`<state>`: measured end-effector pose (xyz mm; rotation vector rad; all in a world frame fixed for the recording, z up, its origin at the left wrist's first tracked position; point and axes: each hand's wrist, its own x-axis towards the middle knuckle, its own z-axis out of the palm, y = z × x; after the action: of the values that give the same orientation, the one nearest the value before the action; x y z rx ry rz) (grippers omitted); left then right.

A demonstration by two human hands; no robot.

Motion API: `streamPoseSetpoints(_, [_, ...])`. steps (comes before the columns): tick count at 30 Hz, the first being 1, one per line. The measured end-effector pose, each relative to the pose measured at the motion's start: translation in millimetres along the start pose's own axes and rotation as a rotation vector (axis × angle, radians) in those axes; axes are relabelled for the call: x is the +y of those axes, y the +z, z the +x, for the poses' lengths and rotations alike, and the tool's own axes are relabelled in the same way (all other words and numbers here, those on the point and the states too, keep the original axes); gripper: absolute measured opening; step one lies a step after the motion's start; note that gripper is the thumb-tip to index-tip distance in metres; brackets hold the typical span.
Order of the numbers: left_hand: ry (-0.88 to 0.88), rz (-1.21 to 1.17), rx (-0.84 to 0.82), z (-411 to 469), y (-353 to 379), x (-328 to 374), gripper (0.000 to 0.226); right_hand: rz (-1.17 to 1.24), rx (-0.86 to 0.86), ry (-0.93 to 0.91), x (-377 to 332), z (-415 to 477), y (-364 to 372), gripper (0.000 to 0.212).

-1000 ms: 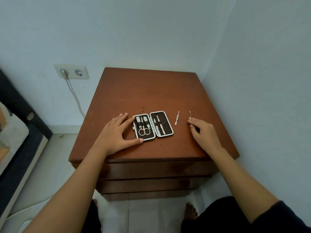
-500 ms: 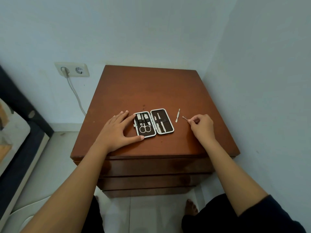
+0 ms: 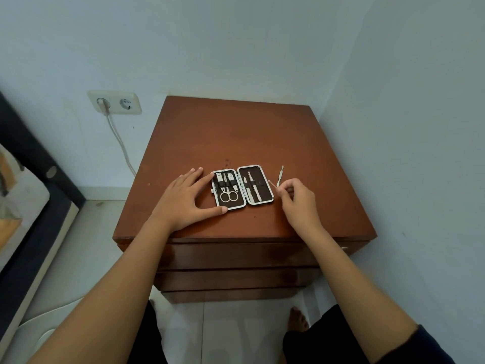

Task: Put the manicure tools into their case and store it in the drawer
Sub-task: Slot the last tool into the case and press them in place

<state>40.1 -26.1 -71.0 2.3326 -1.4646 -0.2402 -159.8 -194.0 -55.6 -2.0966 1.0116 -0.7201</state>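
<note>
An open manicure case (image 3: 242, 187) with a dark lining and silver rim lies flat on the brown wooden drawer chest (image 3: 244, 137). Scissors, clippers and two slim tools sit strapped inside it. My left hand (image 3: 187, 199) rests flat on the chest, its index finger and thumb touching the case's left half. My right hand (image 3: 298, 199) pinches a thin metal tool (image 3: 273, 184) just right of the case, tip pointing toward it. Another slim metal tool (image 3: 280, 175) lies loose on the wood beside it.
Closed drawer fronts (image 3: 236, 256) face me below the top. A wall socket with a white cable (image 3: 114, 102) is on the left wall. A dark bed frame (image 3: 34, 164) stands at far left. Walls close in behind and to the right. My bare feet show below.
My right hand picked the thin tool up from the wood and carried it leftward toward the case. The left hand stayed on the case.
</note>
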Motion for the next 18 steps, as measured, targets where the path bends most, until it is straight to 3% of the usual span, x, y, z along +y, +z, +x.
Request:
streamPoseSetpoints(5, [0.0,-0.009,0.007,-0.2,0.3,0.3,0.106,-0.076,-0.011,-0.116,-2.7,-4.2,8.8,0.011])
streamPoseSetpoints(18, [-0.003,-0.01,0.004,0.2,0.6,-0.4,0.103,-0.144,0.022,-0.086,-8.3,-4.3,12.4,0.012])
